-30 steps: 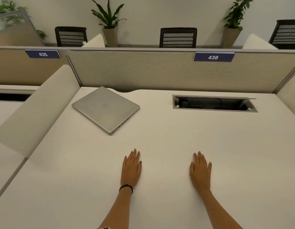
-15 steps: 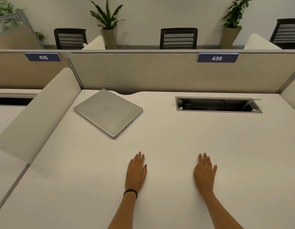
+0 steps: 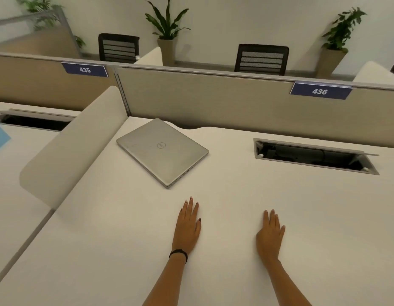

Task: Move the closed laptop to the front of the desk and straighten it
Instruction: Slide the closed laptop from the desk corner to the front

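Both hands lie flat, palms down, fingers together: left hand (image 3: 187, 228) banded at the wrist, right hand (image 3: 270, 236) bare

1 closed laptop (image 3: 162, 151) on 1 desk (image 3: 213, 217). 2 hands: left hand (image 3: 187, 228), right hand (image 3: 270, 236), both flat, palms down. 1 black wristband (image 3: 178, 254). 2 cable hatches (image 3: 313, 156). 2 number signs (image 3: 319, 91), "435" and "436". 3 potted plants (image 3: 166, 25). 2 chairs (image 3: 261, 59) fully visible.

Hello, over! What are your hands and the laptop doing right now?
Left hand and right hand flat on desk, empty. Laptop closed, crooked, at back left. Path clear.
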`<state>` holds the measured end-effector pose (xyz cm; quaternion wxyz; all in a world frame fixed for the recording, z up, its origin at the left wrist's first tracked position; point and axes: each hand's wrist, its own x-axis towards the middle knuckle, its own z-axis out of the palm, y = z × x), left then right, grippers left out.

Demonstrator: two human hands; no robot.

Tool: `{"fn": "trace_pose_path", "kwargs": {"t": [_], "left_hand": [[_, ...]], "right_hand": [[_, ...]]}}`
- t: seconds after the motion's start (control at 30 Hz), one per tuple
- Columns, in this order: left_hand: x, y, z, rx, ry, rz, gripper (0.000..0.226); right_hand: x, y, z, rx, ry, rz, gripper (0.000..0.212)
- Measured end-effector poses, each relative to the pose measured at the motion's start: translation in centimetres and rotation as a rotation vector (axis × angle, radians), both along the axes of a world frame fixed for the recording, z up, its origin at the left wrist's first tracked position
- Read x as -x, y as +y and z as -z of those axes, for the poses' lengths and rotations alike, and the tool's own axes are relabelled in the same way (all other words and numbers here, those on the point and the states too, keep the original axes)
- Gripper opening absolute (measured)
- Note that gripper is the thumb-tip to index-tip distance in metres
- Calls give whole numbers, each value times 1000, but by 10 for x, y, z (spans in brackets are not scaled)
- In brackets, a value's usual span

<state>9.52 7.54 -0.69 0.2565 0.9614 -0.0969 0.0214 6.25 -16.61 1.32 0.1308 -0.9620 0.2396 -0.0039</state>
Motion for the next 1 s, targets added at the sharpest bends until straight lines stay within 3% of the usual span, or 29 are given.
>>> {"fn": "trace_pose_path", "kwargs": {"t": [0.27,0.57,0.83,1.0], "left_hand": [[-38,30,-13,271,7,-257,60],[-101,92,-22,519,-3,-457,55],[-177,166,-17,527,-1,-507,55],[-228,198,-9,439,44,-385,62]], "right_hand": [[-21,65,4,-235,-102,-183,70],[-83,132,-5,-620,-118,-349,53],[-150,188,-16,-998,-43,-202,58],[-174,208,-19,-1169,-113,-15,57]]}}
